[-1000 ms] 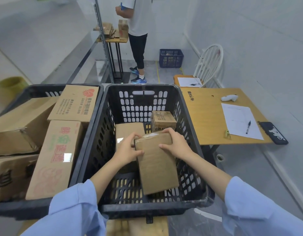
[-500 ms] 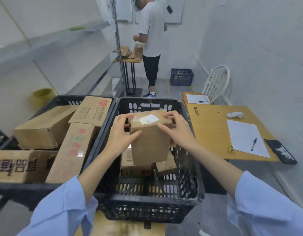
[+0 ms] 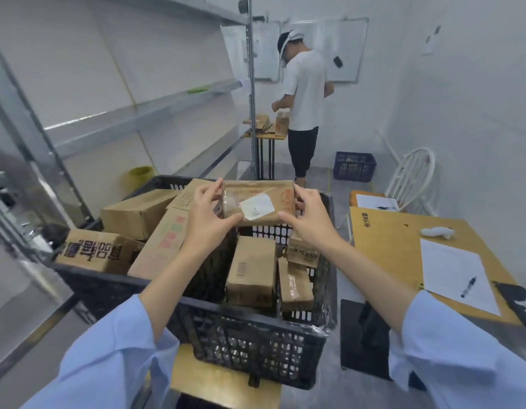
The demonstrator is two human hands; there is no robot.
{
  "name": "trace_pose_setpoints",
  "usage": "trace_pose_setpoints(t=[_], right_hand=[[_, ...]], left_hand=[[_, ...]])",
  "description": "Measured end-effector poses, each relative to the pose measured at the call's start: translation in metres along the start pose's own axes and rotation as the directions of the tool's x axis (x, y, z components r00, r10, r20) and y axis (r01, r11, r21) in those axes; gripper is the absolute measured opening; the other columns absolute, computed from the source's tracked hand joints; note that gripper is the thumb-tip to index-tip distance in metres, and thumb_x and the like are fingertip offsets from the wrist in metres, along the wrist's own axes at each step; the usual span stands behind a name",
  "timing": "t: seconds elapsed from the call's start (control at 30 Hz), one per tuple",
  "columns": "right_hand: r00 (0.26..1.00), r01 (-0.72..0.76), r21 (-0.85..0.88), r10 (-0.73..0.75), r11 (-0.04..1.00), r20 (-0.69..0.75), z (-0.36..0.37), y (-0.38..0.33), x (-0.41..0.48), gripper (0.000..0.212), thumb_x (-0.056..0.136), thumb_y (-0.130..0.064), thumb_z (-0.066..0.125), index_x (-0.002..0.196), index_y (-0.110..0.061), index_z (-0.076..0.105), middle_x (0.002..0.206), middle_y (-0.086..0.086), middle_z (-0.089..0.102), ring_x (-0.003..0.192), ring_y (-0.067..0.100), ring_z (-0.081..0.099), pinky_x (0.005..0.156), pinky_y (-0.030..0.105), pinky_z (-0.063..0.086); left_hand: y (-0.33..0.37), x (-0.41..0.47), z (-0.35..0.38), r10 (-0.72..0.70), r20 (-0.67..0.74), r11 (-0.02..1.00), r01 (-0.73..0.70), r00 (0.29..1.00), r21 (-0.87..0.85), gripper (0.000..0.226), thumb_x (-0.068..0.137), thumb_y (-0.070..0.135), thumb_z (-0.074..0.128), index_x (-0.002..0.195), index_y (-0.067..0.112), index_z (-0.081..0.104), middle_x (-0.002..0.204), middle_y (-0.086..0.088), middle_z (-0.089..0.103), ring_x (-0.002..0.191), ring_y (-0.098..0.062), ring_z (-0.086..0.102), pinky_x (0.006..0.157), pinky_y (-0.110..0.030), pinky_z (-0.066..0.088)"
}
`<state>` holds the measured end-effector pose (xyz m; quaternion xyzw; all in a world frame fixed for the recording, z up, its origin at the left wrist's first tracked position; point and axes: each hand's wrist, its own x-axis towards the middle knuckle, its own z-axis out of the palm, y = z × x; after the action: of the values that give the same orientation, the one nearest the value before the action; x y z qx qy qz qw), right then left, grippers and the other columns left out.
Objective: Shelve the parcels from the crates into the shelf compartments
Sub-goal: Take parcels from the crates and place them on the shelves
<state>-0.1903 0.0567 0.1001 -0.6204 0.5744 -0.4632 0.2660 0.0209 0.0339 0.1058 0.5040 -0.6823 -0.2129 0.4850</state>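
Cardboard-brown and gripped from both ends: left hand (image 3: 207,215) curled round the left short end of the parcel (image 3: 269,188), thumb underneath and fingers over the top edge; right hand (image 3: 310,219) pinching the right end the same way. Held level between the two, long axis running straight across from hand to hand, white label (image 3: 257,205) turned toward the camera, clear above the far rim of the black crate (image 3: 255,335) directly beneath. Below the hands, inside that crate, several more parcels (image 3: 251,273) standing on end. Out to the left of the left hand, past a second crate (image 3: 108,283) packed with bigger boxes, the metal shelf (image 3: 143,113), boards running away along the wall. Out to the right of the right hand, only the wooden bench (image 3: 388,240) with paper and a pen. As a judgement: destination lying leftward of both hands and somewhat higher, far nearer the left hand than the right. Probably calls for swinging the whole two-handed grip left, left end leading, or turning the long axis to enter end-first. Worth minding the tall boxes in the left crate on the way across.
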Motion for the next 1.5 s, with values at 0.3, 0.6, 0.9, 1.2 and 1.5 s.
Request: trace_pose_setpoints(t=[0.3, 0.6, 0.9, 1.2, 1.5], right_hand=[[0.987, 0.134, 0.18, -0.148, 0.975, 0.064, 0.009, -0.027, -0.023, 0.069, 0.082, -0.004, 0.075, 0.138, -0.02, 0.037, 0.137, -0.006, 0.047, 0.128, 0.011, 0.046, 0.107, 0.042, 0.046], [0.959, 0.266, 0.165, -0.279, 0.95, 0.06, 0.036, -0.052, -0.041, 0.071, 0.077, -0.008, 0.082, 0.13, -0.029, 0.039, 0.13, -0.018, 0.046, 0.119, 0.008, 0.05, 0.102, 0.042, 0.05], [0.91, 0.249, 0.345, -0.34, 0.905, 0.237, 0.076, -0.081, -0.054, 0.091, 0.077, -0.012, 0.082, 0.15, -0.027, 0.03, 0.149, -0.008, 0.038, 0.133, 0.011, 0.043, 0.11, 0.044, 0.043], [0.817, 0.227, 0.45, -0.421, 0.864, 0.395, 0.136, -0.125, -0.077, 0.061, 0.089, -0.031, 0.071, 0.142, -0.028, 0.041, 0.142, -0.003, 0.038, 0.13, 0.016, 0.045, 0.108, 0.041, 0.045], [0.683, 0.174, 0.542, -0.497, 0.822, 0.534, 0.199, -0.159, -0.112, 0.066, 0.086, -0.014, 0.074, 0.138, -0.025, 0.036, 0.132, -0.013, 0.045, 0.128, 0.012, 0.048, 0.095, 0.015, 0.048]], left_hand=[[0.02, -0.048, -0.037, 0.009, -0.116, 0.998, -0.016, 0.993, -0.06, 0.073, 0.071, 0.014, 0.086, 0.133, 0.022, 0.048, 0.137, 0.005, 0.05, 0.122, -0.004, 0.05, 0.088, -0.009, 0.043], [0.033, -0.09, -0.084, -0.089, -0.142, 0.99, 0.072, 0.986, -0.119, 0.071, 0.073, 0.025, 0.084, 0.129, 0.028, 0.041, 0.132, 0.011, 0.053, 0.123, -0.005, 0.05, 0.109, -0.037, 0.042], [0.032, -0.131, -0.126, -0.134, -0.325, 0.99, 0.138, 0.936, -0.009, 0.093, 0.076, 0.033, 0.082, 0.152, 0.023, 0.029, 0.144, 0.005, 0.043, 0.123, -0.006, 0.046, 0.103, -0.028, 0.041], [0.025, -0.176, -0.187, -0.199, -0.487, 0.96, 0.268, 0.85, 0.076, 0.079, 0.08, 0.036, 0.077, 0.147, 0.021, 0.037, 0.134, 0.005, 0.036, 0.122, -0.011, 0.043, 0.108, -0.037, 0.039], [0.031, -0.24, -0.246, -0.214, -0.615, 0.947, 0.315, 0.759, 0.06, 0.067, 0.077, 0.019, 0.082, 0.131, 0.024, 0.042, 0.137, 0.008, 0.048, 0.126, -0.013, 0.048, 0.103, -0.035, 0.044]])
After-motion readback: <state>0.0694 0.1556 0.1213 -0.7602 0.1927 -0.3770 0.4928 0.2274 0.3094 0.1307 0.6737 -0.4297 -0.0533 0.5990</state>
